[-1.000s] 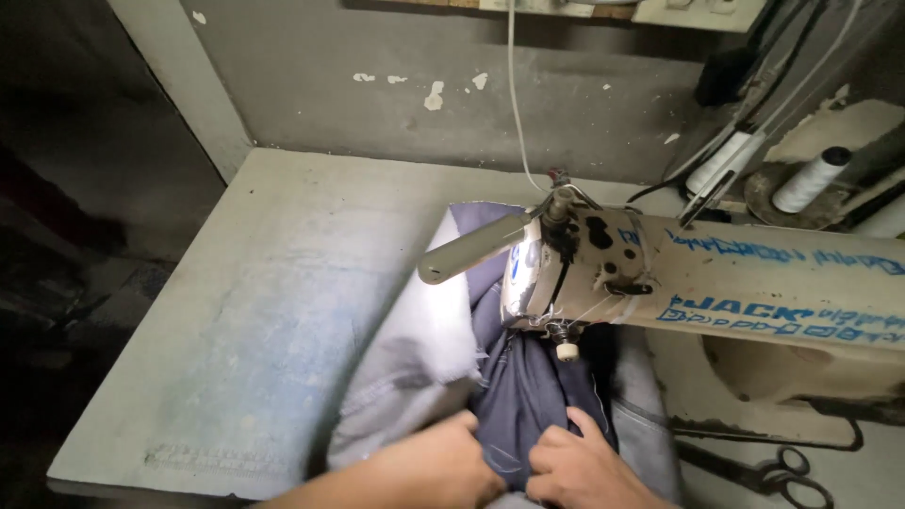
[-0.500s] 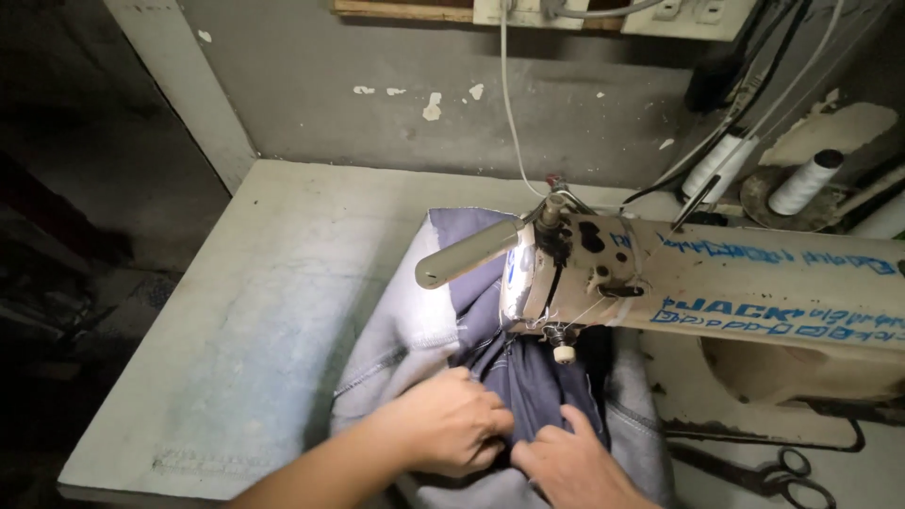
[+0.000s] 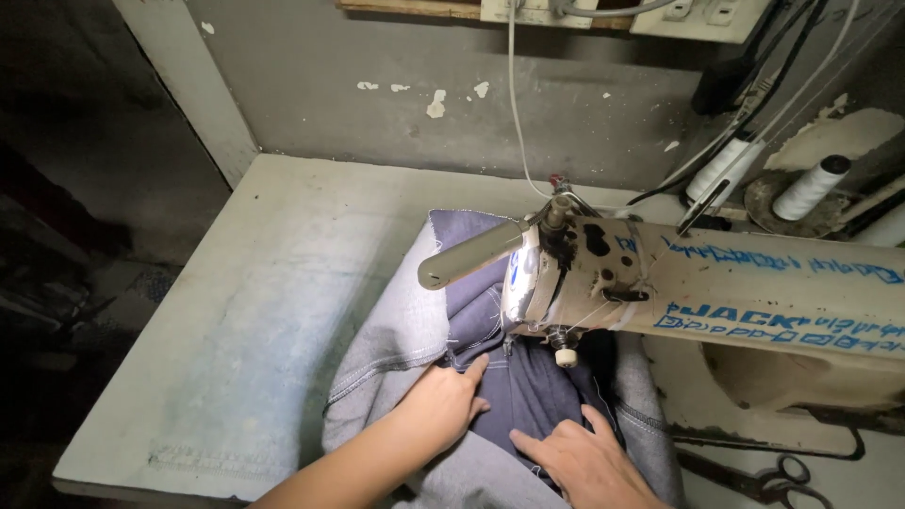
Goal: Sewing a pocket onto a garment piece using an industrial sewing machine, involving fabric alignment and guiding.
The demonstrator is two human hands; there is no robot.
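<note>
Your left hand [image 3: 441, 403] and right hand [image 3: 586, 462] lie open and flat, gripping nothing, on the dark blue denim cloth [image 3: 528, 391] beneath the cream sewing machine head [image 3: 603, 278]; seemingly to keep it smooth.

The needle and presser foot sit just beyond the left hand [image 3: 441, 403], hidden behind the machine head [image 3: 566, 273]. Under both palms the denim [image 3: 528, 396] cannot be seen. The right hand [image 3: 580, 462] and both forearms are cut off by the bottom edge. Right of that hand, the scissors [image 3: 768, 479] run partly out of frame. The machine's arm leaves the right edge.
</note>
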